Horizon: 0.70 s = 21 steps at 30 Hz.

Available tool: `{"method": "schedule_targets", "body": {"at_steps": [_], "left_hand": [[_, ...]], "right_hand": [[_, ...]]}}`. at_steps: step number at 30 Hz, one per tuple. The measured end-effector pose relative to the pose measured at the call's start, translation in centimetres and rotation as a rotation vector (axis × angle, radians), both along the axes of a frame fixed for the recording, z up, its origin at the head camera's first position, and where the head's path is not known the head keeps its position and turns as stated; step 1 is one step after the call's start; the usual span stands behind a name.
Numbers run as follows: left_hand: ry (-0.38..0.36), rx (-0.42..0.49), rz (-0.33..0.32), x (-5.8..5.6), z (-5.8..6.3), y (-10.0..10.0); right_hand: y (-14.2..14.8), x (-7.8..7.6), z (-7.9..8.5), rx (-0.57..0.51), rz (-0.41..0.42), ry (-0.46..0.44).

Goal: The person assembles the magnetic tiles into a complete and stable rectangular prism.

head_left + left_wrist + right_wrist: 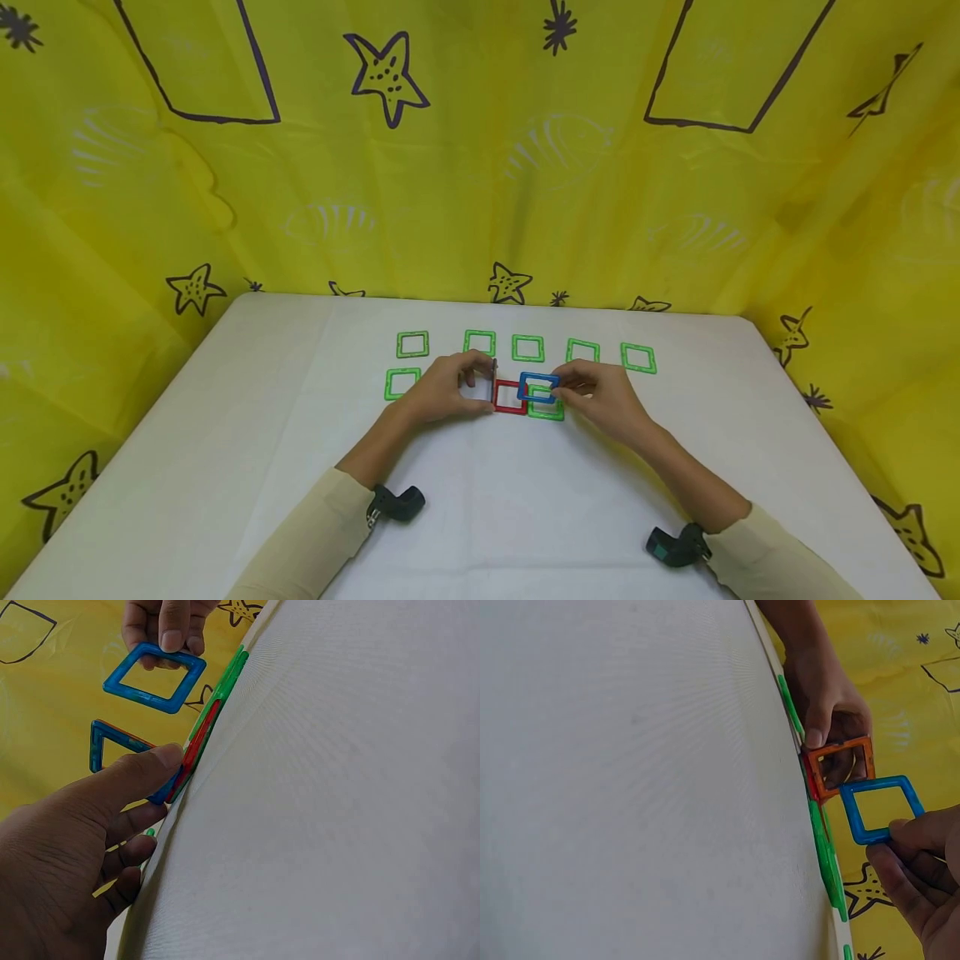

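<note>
On the white table (225, 467), nearest the person, two cream sleeves lead forward to the hands at its middle. Left hand (442, 392) has its fingers and thumb curled round an upright square plastic frame (494, 385), seen edge-on from the head view; the right wrist view shows this standing frame as orange (840, 766), while from the left wrist view it looks blue (112, 742). Its lower edge meets the left side of a flat red square plastic frame (509, 397) lying on the table. Right hand (600, 396) pinches a blue square plastic frame (537, 387) by one edge, holding it lifted and tilted above the red frame and a green square plastic frame (546, 408) that lies touching the red one's right side. Farther back, one loose green frame (402, 383) lies left of the left hand, and a row of five green frames (527, 347) lies beyond, before the yellow star-patterned curtain (480, 183).
</note>
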<state>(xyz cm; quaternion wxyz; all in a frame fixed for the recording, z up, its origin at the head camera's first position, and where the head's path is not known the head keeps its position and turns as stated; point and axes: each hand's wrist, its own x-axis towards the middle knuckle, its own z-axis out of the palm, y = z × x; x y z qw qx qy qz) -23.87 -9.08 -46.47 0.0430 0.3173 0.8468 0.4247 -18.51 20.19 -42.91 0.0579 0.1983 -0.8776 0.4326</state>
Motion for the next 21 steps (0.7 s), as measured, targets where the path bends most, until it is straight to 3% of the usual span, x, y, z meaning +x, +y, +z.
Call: {"method": "schedule_targets", "body": {"at_steps": [21], "left_hand": [[-0.001, 0.001, -0.008, 0.0, 0.1, 0.0]], "right_hand": [[-1.9, 0.1, -0.3, -0.004, 0.05, -0.019]]}}
